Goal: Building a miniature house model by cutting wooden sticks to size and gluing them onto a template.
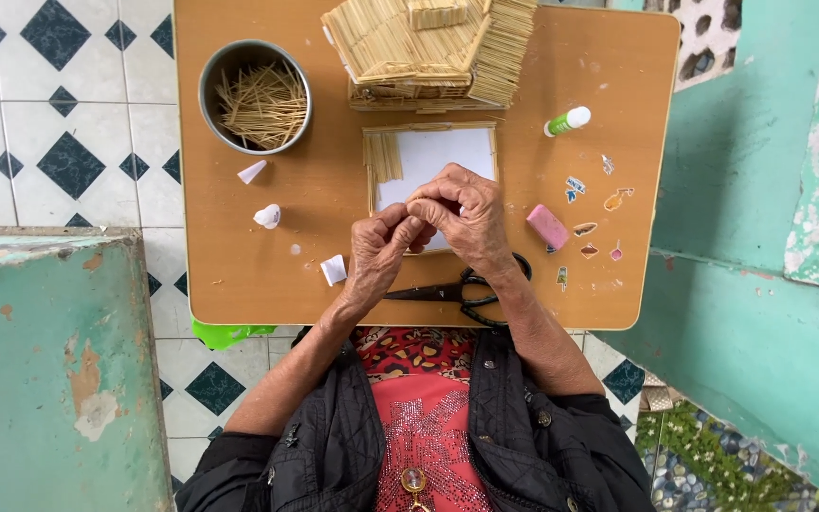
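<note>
My left hand (378,256) and right hand (464,216) met, fingertips pinched over the white card (438,156); whatever they held was hidden. Scissors (466,287) lay beneath my wrists; the bowl (209,85) sat near the table (239,256) edge.

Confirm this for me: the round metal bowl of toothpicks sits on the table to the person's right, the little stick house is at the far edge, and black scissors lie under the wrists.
Not quite. The metal bowl of toothpicks sits on the person's left, not the right, as the head view shows. The rest holds: the stick house is at the table's far edge, and the black scissors lie under the wrists.
</note>
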